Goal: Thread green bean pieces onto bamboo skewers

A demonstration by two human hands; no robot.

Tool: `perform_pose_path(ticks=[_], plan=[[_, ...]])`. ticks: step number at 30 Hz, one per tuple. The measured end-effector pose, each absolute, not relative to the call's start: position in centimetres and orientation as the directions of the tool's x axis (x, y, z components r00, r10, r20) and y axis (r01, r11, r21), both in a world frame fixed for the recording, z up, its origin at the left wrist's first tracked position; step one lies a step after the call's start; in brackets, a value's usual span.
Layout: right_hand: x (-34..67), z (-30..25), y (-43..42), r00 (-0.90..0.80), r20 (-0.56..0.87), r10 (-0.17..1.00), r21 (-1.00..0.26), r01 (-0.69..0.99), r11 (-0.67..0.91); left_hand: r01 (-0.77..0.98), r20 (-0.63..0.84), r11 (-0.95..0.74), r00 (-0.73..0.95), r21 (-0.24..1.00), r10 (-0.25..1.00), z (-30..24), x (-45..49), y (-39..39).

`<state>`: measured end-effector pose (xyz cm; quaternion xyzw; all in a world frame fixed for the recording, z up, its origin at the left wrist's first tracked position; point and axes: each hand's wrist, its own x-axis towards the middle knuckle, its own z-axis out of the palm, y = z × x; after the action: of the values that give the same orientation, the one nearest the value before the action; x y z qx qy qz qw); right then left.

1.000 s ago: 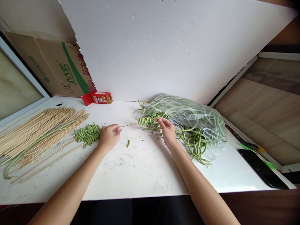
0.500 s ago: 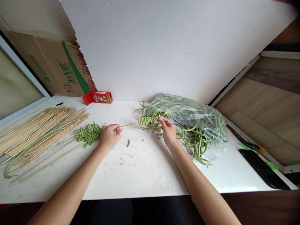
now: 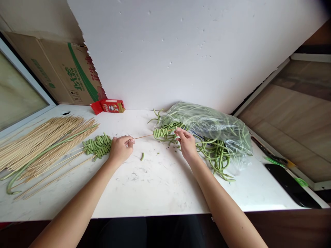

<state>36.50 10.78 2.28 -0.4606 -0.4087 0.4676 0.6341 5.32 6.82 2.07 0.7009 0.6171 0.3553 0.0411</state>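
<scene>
My left hand (image 3: 122, 147) pinches the bare end of a thin wooden skewer (image 3: 143, 136). Cut green bean pieces (image 3: 160, 133) are packed side by side near the skewer's far end. At that end my right hand (image 3: 186, 140) has thumb and fingertips closed around a short green bean piece (image 3: 176, 130). Beyond and beside the right hand, long green beans (image 3: 218, 156) spill from a clear plastic bag (image 3: 207, 115). Left of my left hand lie several skewers threaded with bean pieces (image 3: 97, 146). One loose bean piece (image 3: 142, 156) rests on the white tabletop (image 3: 155, 193) between my arms.
A wide heap of bare skewers (image 3: 46, 141) covers the left side, with one long bean (image 3: 28, 165) across it. A red box (image 3: 112, 106) stands at the back before a cardboard carton (image 3: 62, 75). On the right lie a black phone-like slab (image 3: 289, 186) and scissors (image 3: 276, 159).
Both hands hold nearly the same pose on the skewer and bean piece. The whole view has shifted very slightly.
</scene>
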Motion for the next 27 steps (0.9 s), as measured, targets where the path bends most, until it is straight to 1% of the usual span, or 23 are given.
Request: perform_pose_path(ticks=[4,9,12,14,15,17,19,22,27], plan=[[36.5,2.0,10.9,0.209,0.092,0.974,-0.963,-0.23,0.14,0.835,0.451,-0.236,-0.015,0.496,0.892,1.9,5.2,6.8],[36.3,2.1,10.7,0.236,0.089,0.968,-0.954,-0.259,0.151,0.834,0.468,-0.251,-0.01,0.491,0.884,1.9,5.3,6.8],[36.6,2.4,10.6,0.329,0.092,0.94,-0.924,-0.323,0.204,0.805,0.491,-0.266,-0.036,0.53,0.87,1.7,5.2,6.9],[37.0,2.5,10.7,0.401,0.077,0.913,-0.894,-0.377,0.241,0.777,0.506,-0.257,-0.091,0.575,0.858,1.6,5.0,7.0],[37.1,2.5,10.8,0.408,0.061,0.911,-0.882,-0.405,0.24,0.766,0.511,-0.25,-0.118,0.593,0.851,1.5,4.9,7.1],[37.3,2.5,10.9,0.366,0.027,0.93,-0.874,-0.443,0.2,0.758,0.522,-0.248,-0.139,0.603,0.842,1.3,4.8,7.2],[37.2,2.3,11.0,0.306,-0.007,0.952,-0.879,-0.455,0.14,0.763,0.533,-0.268,-0.116,0.588,0.838,1.3,4.8,7.2],[36.8,2.0,10.9,0.26,-0.042,0.965,-0.883,-0.461,0.086,0.769,0.541,-0.3,-0.07,0.564,0.838,1.4,5.0,7.2],[36.4,1.9,10.7,0.182,-0.03,0.983,-0.88,-0.47,0.06,0.793,0.523,-0.291,-0.04,0.535,0.851,1.8,5.4,6.9]])
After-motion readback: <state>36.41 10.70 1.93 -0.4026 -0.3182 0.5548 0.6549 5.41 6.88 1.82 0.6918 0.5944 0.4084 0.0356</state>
